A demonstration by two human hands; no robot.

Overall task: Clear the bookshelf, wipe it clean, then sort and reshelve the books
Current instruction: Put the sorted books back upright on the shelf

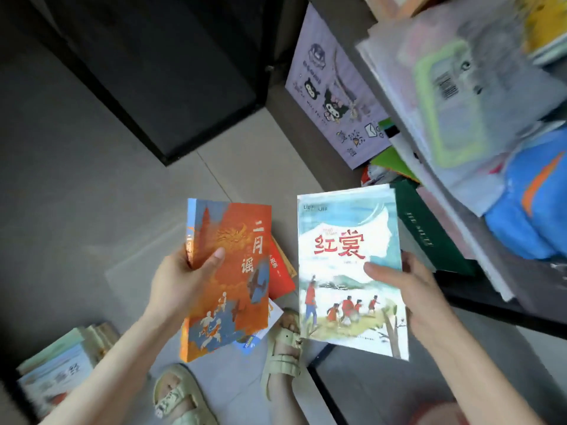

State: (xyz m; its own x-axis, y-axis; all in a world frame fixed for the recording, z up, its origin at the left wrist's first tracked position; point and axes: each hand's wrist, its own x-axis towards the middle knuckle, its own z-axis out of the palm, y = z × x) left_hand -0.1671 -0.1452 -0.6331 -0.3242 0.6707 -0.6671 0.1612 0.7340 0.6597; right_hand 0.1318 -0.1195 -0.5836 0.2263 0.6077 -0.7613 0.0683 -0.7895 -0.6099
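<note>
My left hand (181, 283) grips an orange and blue book (233, 271) by its left edge, thumb across the cover. My right hand (411, 289) holds a pale blue and white book with red characters (346, 271) by its right edge, thumb on the cover. Both books are held face up above the floor, side by side. Behind the orange book lies a red book (280, 271) on the floor. To the right stands the dark bookshelf (478, 289) with a green book (429, 228) and blurred plastic folders (454, 96) on it.
A stack of books (61, 366) lies on the floor at the lower left. My feet in pale green sandals (283, 348) stand on the grey tiles. A dark cabinet (171, 78) fills the upper left. A lilac cartoon bag (334, 90) leans by the shelf.
</note>
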